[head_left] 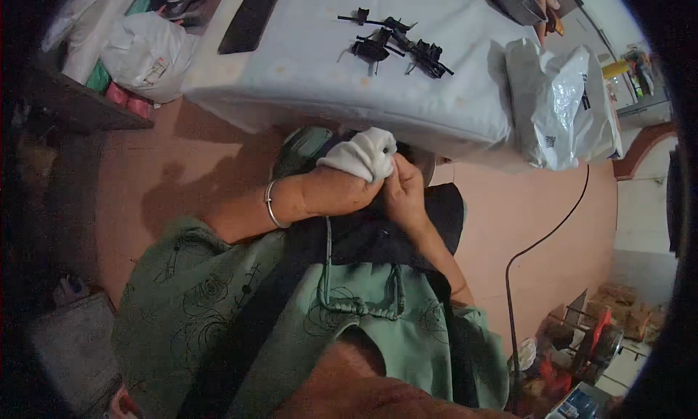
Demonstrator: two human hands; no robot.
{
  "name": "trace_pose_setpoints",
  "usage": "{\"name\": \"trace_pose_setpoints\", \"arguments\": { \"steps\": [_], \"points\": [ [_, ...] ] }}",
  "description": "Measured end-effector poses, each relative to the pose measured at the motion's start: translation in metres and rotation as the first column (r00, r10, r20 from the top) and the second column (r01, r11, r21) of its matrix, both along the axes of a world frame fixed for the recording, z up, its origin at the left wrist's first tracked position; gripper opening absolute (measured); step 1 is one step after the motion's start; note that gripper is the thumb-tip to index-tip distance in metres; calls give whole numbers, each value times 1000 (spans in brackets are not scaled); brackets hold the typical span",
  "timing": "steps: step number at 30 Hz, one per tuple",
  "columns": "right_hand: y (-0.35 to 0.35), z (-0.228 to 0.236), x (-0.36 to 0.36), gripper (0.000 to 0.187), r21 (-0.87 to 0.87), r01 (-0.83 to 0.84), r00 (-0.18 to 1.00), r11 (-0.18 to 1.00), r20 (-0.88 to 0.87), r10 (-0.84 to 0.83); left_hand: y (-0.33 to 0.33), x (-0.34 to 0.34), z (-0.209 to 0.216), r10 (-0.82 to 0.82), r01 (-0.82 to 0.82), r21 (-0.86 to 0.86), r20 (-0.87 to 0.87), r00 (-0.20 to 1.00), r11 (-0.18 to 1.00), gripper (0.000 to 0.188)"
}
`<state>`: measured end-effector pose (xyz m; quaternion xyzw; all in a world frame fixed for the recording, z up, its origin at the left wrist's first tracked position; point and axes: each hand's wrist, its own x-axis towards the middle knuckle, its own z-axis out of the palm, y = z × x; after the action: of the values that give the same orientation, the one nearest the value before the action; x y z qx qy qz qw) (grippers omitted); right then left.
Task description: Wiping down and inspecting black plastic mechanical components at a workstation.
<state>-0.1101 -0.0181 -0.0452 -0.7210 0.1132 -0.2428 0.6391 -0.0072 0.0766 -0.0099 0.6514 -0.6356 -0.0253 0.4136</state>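
A bunched piece of white cloth (pixel 356 154) is in front of my body, just off the table's near edge. My left hand (pixel 345 192) is closed around it from below, its fingers partly covered by the folds. At the cloth's right edge, close to a small dark round spot, my right hand (pixel 406 194) pinches the fabric with bent fingers. Whether something small sits between those fingertips is too fine to tell. Several black clip-like pieces (pixel 400 45) lie in a loose cluster on the table (pixel 313 77), beyond both hands.
A black phone (pixel 248 24) lies at the table's far left. A white plastic bag (pixel 556 103) stands at its right end, below a grey pan (pixel 518 1). Another white bag (pixel 149 55) rests on a left-hand shelf. A black cable (pixel 542 237) trails across the floor at right.
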Motion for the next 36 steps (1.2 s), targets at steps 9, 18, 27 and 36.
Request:
{"name": "trace_pose_setpoints", "arguments": {
  "steps": [9, 18, 27, 36],
  "points": [
    [-89, 44, 26, 18, -641, 225, 886, 734, -179, -428, -14, 28, 6, -33, 42, 197, -51, 998, 980, 28],
    [-128, 31, 63, 23, -898, 115, 842, 425, -139, -522, -15, 41, 2, -3, 2, -8, -186, 982, 1000, 23],
    [-62, 61, 6, 26, -760, -228, 946, 609, -321, -46, -19, 36, 28, -64, 141, 259, -285, 956, 956, 29],
    [-20, 62, -5, 22, -605, 27, 999, 796, 34, -7, -10, 24, 15, -7, 65, 74, -605, 796, 995, 27]
  ]
}}
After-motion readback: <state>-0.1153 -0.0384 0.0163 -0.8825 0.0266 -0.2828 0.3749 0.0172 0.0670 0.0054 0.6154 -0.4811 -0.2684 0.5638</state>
